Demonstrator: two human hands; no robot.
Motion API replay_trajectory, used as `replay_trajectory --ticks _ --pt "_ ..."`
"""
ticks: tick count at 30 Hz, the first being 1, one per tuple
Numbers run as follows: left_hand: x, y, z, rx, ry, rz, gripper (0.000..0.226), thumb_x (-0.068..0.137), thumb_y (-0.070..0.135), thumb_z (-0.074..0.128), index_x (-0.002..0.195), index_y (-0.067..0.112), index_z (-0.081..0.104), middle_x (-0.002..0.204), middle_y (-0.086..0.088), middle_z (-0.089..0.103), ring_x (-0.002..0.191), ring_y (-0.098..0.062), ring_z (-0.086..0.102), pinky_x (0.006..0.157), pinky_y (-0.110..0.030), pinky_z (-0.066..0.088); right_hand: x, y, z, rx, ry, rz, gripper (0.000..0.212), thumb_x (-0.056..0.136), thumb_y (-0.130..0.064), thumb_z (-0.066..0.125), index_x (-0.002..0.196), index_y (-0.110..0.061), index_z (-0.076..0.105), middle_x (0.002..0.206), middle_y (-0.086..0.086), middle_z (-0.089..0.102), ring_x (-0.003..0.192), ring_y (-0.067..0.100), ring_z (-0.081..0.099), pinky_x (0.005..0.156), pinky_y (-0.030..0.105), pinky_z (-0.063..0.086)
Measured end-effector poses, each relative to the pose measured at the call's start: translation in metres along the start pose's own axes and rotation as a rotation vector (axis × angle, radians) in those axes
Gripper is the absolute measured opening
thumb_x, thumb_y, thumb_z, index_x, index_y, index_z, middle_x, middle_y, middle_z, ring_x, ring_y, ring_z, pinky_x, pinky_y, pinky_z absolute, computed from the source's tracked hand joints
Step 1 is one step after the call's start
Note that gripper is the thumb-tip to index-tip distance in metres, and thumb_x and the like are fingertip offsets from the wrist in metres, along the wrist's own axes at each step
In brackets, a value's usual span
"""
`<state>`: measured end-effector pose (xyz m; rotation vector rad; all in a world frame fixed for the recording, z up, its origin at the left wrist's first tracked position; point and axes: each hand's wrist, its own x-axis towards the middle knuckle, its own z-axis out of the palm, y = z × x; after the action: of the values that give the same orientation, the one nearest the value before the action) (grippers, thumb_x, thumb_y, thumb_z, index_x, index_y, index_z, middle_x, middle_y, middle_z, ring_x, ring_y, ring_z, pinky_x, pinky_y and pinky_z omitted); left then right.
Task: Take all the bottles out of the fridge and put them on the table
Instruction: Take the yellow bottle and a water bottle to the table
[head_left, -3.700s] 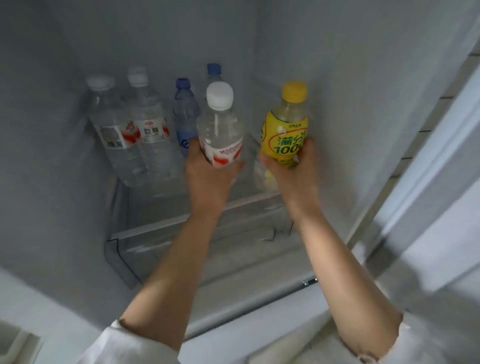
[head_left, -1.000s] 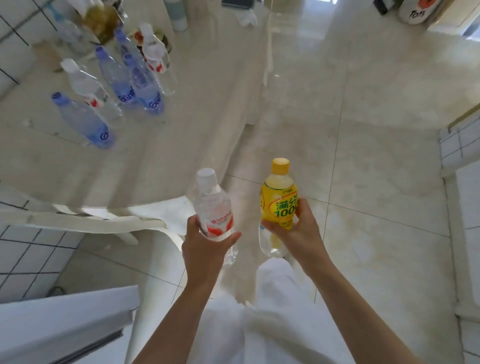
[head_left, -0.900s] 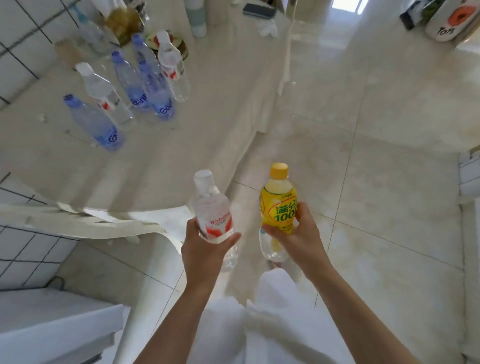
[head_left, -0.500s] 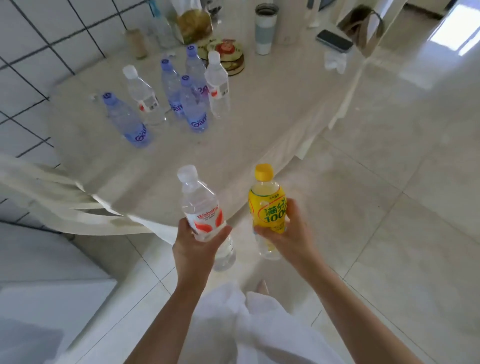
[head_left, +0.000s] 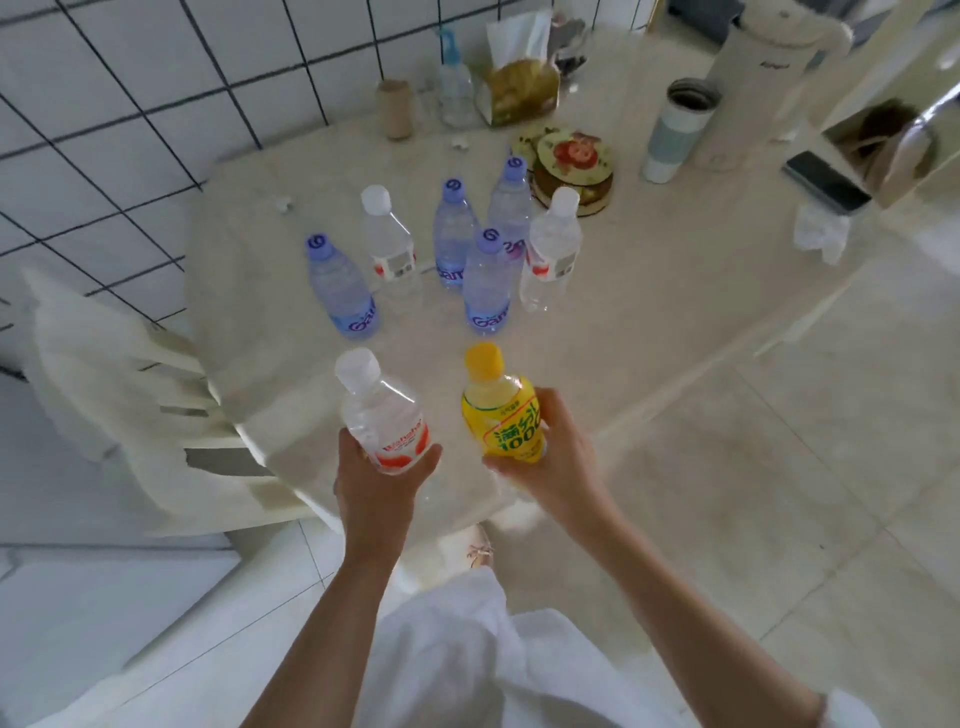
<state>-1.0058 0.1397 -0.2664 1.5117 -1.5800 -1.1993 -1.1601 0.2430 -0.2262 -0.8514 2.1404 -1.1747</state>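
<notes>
Holding water bottle (head_left: 382, 415) in left hand (head_left: 376, 480) | juice bottle (head_left: 503, 415) in right hand (head_left: 548, 460) | risk: toppling standing bottles (head_left: 485, 280) when setting down on table (head_left: 649, 291).

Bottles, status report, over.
Left hand grips clear bottle; right hand grips yellow bottle. Both above table edge. Six bottles already standing; near space free.

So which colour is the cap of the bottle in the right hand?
Yellow cap, on the yellow-labelled bottle, seen in the head view.
</notes>
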Motion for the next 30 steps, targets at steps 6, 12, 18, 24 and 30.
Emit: replay_trajectory --ticks 6,12,18,24,30 --pt "0.079 0.006 0.020 -0.026 0.067 -0.058 0.070 0.052 0.025 0.095 0.105 0.029 0.050 0.090 0.022 0.062 0.080 0.017 0.057 0.066 -0.007 0.041 0.084 -0.022 0.039 0.000 -0.016 -0.022 0.064 0.061 -0.017 0.084 0.115 -0.022 0.050 0.096 -0.007 0.065 0.087 0.020 0.062 0.072 0.032 0.047" --pt "0.131 -0.001 0.031 0.038 0.122 -0.077 0.066 0.053 0.030 0.094 0.093 0.034 0.041 0.080 0.024 0.055 0.070 0.001 0.052 0.063 -0.018 0.039 0.149 -0.027 0.081 0.033 0.002 -0.047 0.064 0.063 -0.010 0.082 0.116 -0.010 0.046 0.101 0.003 0.061 0.089 0.026 0.059 0.074 0.039 0.050" --pt "0.153 -0.013 0.039 -0.019 0.146 -0.103 0.068 0.054 0.033 0.093 0.100 0.037 0.043 0.090 0.033 0.061 0.080 0.003 0.060 0.065 -0.011 0.040 0.182 -0.016 0.105 0.013 -0.006 -0.086 0.065 0.064 -0.016 0.084 0.117 -0.008 0.045 0.105 0.005 0.061 0.093 0.025 0.059 0.073 0.034 0.047" --pt "0.154 -0.013 0.047 -0.042 0.179 -0.092 0.070 0.054 0.036 0.093 0.103 0.038 0.043 0.092 0.035 0.061 0.082 0.008 0.060 0.067 -0.012 0.044 0.191 -0.006 0.114 0.011 -0.004 -0.109 0.063 0.062 -0.030 0.076 0.115 -0.016 0.047 0.100 -0.009 0.054 0.091 0.015 0.057 0.074 0.033 0.047" --pt "0.153 -0.014 0.045 0.019 0.125 -0.065 0.076 0.054 0.029 0.094 0.101 0.054 0.039 0.093 0.047 0.056 0.085 0.020 0.055 0.065 0.004 0.037 0.194 0.005 0.112 0.015 -0.019 -0.126 0.066 0.062 -0.018 0.083 0.116 -0.014 0.046 0.103 -0.001 0.060 0.090 0.012 0.057 0.074 0.023 0.044"
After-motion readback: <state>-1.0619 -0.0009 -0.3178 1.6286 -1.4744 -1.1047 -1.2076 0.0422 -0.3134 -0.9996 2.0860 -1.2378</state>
